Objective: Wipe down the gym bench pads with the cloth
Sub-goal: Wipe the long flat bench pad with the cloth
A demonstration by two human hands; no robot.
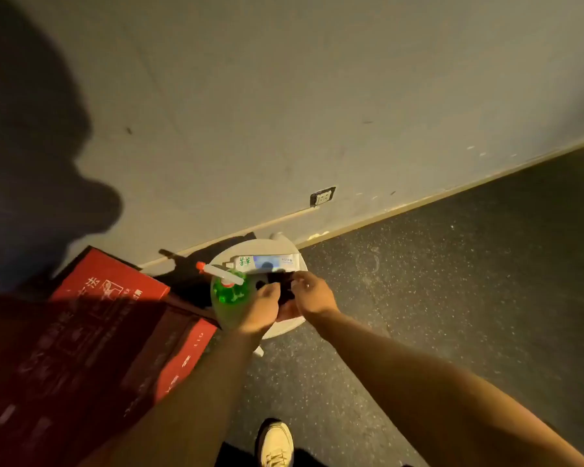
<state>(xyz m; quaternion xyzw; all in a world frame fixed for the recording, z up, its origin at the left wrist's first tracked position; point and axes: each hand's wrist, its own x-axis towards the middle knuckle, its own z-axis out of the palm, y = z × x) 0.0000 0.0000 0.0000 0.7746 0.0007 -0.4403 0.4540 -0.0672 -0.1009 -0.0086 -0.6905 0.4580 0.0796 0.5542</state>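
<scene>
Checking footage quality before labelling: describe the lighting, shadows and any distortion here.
Head view: dim, warm light; the person's shadow falls on the wall and half the red box; the dark cloth between left hand and right hand is barely readable; edges show wide-angle stretch.

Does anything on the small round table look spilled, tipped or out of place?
Nothing looks spilled. Only the white tube lies flat at the far edge of the table, beside the upright spray bottle. The left hand and right hand grip a dark cloth.
</scene>
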